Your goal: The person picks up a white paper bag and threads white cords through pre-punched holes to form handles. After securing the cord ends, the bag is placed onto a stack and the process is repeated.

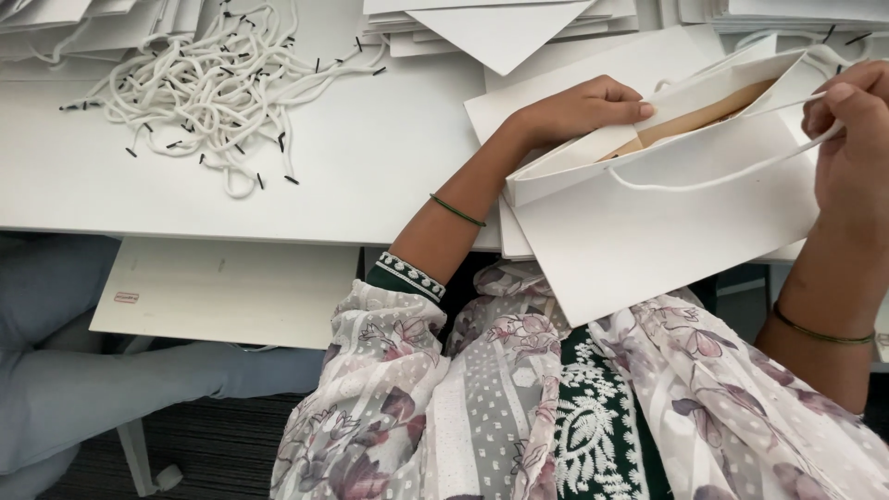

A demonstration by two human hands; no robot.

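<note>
A white paper bag [648, 222] lies on its side at the table's near edge, its mouth open toward the far side, brown card showing inside. My left hand [583, 106] grips the bag's upper rim, fingers curled into the opening. My right hand [857, 139] pinches the white cord handle [722, 176], which loops across the bag's front face. A thin green bangle sits on each wrist.
A tangle of white cords with black tips [213, 83] lies at the far left of the white table [352, 176]. Stacks of flat white bags [491, 28] line the far edge. A flat white board [222, 292] sits below the table edge. Someone's grey-clad legs [83, 370] are at the left.
</note>
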